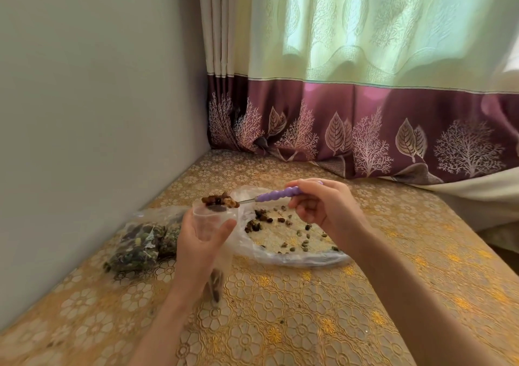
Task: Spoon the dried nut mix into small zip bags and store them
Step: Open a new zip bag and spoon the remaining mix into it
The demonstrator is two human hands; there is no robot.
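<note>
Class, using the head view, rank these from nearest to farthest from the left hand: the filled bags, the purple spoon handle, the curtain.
1. Filled bags: just left of the left hand.
2. Purple spoon handle: up and right, in the right hand.
3. Curtain: far back.

Filled bags point(140, 242) left of held zip bag point(213, 225); nut mix point(280, 225) right, on table point(280, 309)

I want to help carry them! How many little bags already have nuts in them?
3. Two filled bags lie together by the wall. The third bag, partly filled, is held by the left hand. More may be hidden.
</note>
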